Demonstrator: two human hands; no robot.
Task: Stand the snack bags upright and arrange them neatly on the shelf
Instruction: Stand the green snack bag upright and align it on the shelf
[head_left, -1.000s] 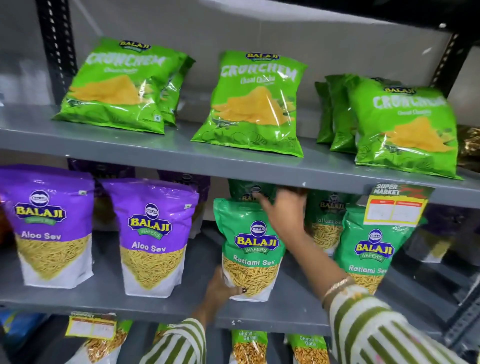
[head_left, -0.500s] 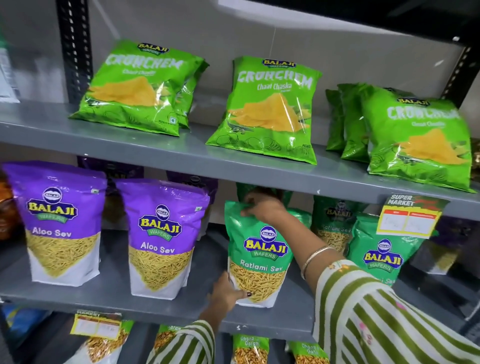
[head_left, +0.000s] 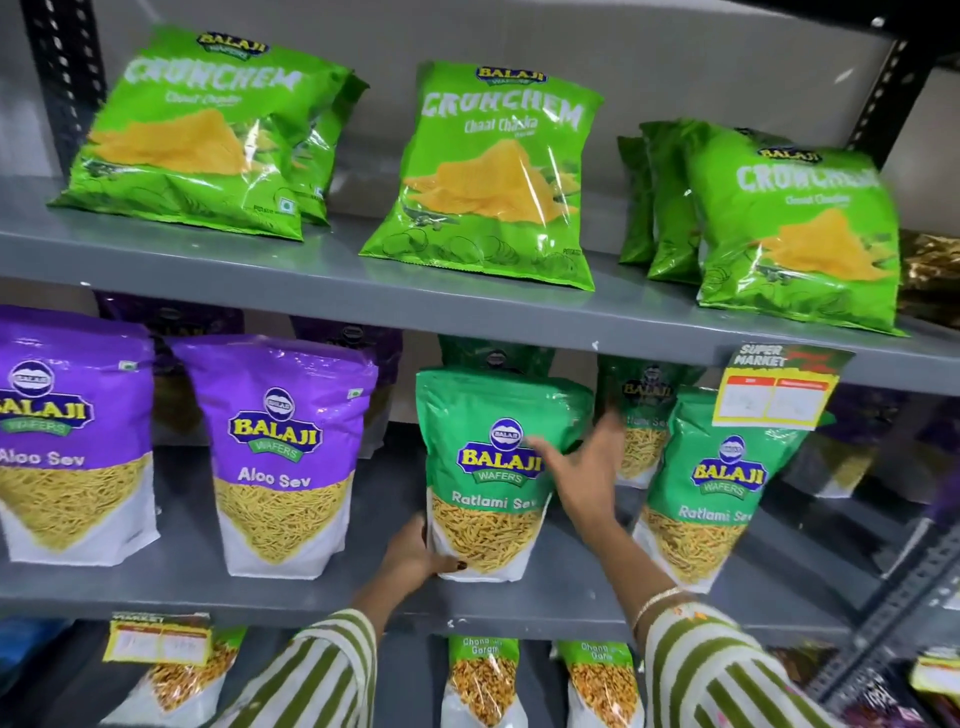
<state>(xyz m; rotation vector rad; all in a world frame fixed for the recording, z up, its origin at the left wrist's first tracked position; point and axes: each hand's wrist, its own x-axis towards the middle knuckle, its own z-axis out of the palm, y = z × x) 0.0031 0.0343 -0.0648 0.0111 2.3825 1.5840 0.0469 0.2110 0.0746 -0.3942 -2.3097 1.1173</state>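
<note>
mid-left: two purple Balaji Wafers "Aloo Sev" bags (head_left: 280, 457) upright | centre: left hand (head_left: 415, 551) grips base of green Balaji "Ratlami Sev" bag (head_left: 493, 467), upright on middle shelf (head_left: 208, 587); right hand (head_left: 582, 478) open, fingers spread over its front | upper right: "Super Market" tag (head_left: 774, 389)

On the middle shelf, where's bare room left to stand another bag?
Bare shelf shows in front of the Aloo Sev bags and in the narrow gap between them. Right of the held Ratlami Sev bag it is crowded: the right hand and a second Ratlami Sev bag.
</note>
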